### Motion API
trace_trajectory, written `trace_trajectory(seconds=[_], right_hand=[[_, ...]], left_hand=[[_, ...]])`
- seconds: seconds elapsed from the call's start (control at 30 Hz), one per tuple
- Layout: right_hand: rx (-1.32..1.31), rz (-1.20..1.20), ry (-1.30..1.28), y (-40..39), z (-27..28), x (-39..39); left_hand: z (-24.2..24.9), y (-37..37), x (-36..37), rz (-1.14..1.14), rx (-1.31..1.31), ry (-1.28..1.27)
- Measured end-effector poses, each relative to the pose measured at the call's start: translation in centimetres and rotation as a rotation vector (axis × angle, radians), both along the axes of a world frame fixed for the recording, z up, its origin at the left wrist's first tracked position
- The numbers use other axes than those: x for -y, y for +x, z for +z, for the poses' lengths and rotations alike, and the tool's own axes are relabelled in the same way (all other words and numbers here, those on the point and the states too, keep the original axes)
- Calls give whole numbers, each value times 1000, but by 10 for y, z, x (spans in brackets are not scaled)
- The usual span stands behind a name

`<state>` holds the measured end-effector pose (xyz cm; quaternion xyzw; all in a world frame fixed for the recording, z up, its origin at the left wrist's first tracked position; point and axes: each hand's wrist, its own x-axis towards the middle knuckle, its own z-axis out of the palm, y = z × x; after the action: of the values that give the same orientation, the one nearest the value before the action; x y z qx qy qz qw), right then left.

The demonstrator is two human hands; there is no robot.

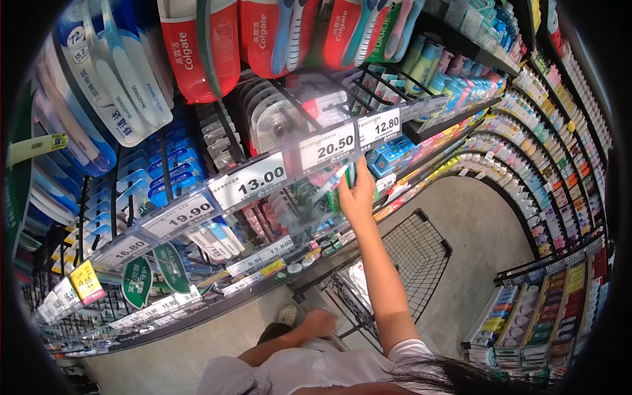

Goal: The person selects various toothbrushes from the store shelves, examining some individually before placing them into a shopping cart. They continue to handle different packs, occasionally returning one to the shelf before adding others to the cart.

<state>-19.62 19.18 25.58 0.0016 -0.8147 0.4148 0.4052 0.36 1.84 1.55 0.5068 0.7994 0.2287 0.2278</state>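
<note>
Pale floor [484,214] runs through a shop aisle, bordered on the far side by curved shelves [517,164] of small goods and on the near side by a display rack of toothbrushes. Along the front edge of this rack goes a price rail [293,164], its tags tilted outward, presumably so that shoppers can read them from above. Behind it, packs hang in rows on black hooks [228,122], likely so each can slide off the front; large red packs [187,56] hang over the rack's upper edge, perhaps as eye-catchers.

The right hand [357,192] reaches to the rail's right-hand part, just below the 12.80 tag [383,128]. Its fingers are drawn narrow, holding a green-edged pack [341,195] whose far side is hidden. Such a pinch probably suits something thin and flat. Blue boxes [394,155] sit just beyond the hand.

The left hand [318,324] is low by the person's body, half curled, beside the rear end of a wire shopping cart [421,257]; whether it grips the handle, one cannot tell. The cart stands alongside the rack's lower edge, probably to keep it within arm's reach
</note>
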Motion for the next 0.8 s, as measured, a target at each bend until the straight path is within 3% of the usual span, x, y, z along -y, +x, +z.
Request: trace_trajectory(seconds=[0.07, 0.17, 0.3, 0.33, 0.43, 0.47, 0.57, 0.63, 0.73, 0.8], right_hand=[[100, -6, -22, -12, -15, -3], [-23, 43, -20, -35, -33, -6], [138, 36, -108, -43, -29, 1], [53, 37, -97, -45, -30, 4], [123, 23, -27, -38, -30, 1], [-7, -98, 164, -34, -30, 1], [-21, -225, 65, 6, -44, -8], [44, -351, 14, 45, -74, -30], [68, -529, -181, 109, -169, -80], [297, -687, -253, 167, -242, -116]], left_hand=[[-2, 1, 0, -7, -9, 0], [-3, 0, -1, -18, -28, 4], [-1, 0, 0, -18, -36, 1], [2, -1, 0, -18, -39, -14], [9, -4, 0, -32, -54, -23], [7, -4, 0, -36, -57, -11], [-2, -4, -1, -58, -63, 2], [-7, -4, -1, -74, -62, -18], [1, -8, -4, -104, -43, -126], [4, -11, -11, -123, -22, -287]])
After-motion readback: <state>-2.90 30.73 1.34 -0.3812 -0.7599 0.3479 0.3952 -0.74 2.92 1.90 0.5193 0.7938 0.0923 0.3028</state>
